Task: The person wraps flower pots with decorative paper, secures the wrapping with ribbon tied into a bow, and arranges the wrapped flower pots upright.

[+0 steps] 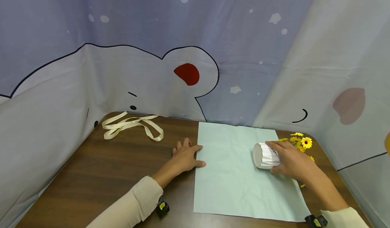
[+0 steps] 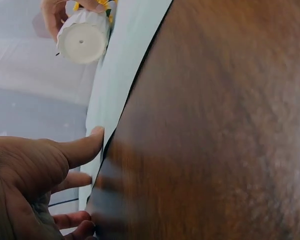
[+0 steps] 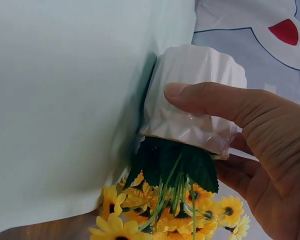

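Note:
A white ribbed flowerpot (image 1: 267, 156) lies on its side over a pale green sheet of paper (image 1: 225, 187), its flat base turned to the left. My right hand (image 1: 294, 160) grips the pot, thumb on the near side in the right wrist view. Yellow artificial flowers (image 3: 180, 215) with green leaves (image 3: 172, 160) stick out of the pot toward the right. At the sheet's left edge is my left hand (image 1: 184, 157), its fingers spread and its thumb and forefinger tips over the paper's border. The left hand (image 2: 35, 185) holds nothing.
A cream ribbon (image 1: 131, 123) lies in loose loops at the back left of the brown wooden table (image 1: 100, 170). A printed curtain (image 1: 146, 79) hangs behind the table and along its sides.

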A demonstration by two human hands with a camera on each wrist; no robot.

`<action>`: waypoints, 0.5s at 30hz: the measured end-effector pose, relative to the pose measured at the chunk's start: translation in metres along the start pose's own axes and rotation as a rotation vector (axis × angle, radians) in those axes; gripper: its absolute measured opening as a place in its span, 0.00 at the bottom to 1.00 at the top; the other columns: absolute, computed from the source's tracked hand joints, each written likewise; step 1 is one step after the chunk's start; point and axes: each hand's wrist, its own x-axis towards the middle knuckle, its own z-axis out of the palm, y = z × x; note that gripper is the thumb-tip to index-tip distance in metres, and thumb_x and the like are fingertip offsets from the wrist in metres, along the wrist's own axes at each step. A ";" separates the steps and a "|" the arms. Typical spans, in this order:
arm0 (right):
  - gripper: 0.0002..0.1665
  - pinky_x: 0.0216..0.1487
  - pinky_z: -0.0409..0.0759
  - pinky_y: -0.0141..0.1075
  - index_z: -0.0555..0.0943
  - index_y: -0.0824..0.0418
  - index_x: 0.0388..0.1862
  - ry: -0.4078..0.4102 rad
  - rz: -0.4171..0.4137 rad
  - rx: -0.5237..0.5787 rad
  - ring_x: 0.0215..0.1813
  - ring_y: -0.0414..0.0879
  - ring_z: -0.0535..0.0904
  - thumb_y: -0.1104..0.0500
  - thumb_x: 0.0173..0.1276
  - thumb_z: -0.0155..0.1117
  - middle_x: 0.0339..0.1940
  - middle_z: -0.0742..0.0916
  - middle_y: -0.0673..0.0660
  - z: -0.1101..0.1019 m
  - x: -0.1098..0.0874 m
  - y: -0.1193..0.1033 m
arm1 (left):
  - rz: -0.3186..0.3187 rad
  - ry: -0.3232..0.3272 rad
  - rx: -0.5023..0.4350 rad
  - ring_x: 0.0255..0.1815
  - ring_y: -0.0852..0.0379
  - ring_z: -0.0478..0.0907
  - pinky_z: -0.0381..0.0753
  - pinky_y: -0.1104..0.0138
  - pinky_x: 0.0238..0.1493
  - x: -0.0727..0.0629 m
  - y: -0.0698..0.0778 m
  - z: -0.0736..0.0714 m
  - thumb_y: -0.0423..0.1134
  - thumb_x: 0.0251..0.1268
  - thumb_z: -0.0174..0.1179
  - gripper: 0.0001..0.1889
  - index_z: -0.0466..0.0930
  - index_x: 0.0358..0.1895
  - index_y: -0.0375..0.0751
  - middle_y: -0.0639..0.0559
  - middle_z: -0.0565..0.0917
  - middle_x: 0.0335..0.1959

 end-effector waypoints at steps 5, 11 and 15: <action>0.61 0.56 0.88 0.66 0.80 0.63 0.79 -0.007 0.023 0.002 0.63 0.68 0.85 0.54 0.44 0.98 0.69 0.86 0.74 0.000 0.001 -0.002 | -0.088 0.051 -0.114 0.60 0.29 0.81 0.85 0.41 0.60 0.001 0.007 -0.001 0.48 0.68 0.81 0.38 0.80 0.70 0.25 0.27 0.81 0.59; 0.61 0.57 0.88 0.66 0.80 0.64 0.78 0.000 0.021 0.002 0.63 0.70 0.84 0.56 0.43 0.98 0.67 0.86 0.75 0.001 -0.001 -0.003 | -0.325 -0.163 -0.628 0.34 0.46 0.87 0.94 0.61 0.33 -0.002 0.028 -0.023 0.42 0.70 0.79 0.27 0.78 0.57 0.25 0.34 0.83 0.48; 0.61 0.56 0.88 0.64 0.80 0.63 0.78 0.002 0.016 0.006 0.64 0.71 0.83 0.56 0.43 0.98 0.68 0.85 0.74 0.001 -0.001 -0.003 | -0.422 -0.200 -0.921 0.32 0.53 0.84 0.92 0.67 0.32 -0.004 0.029 -0.027 0.38 0.70 0.79 0.27 0.77 0.60 0.25 0.39 0.82 0.43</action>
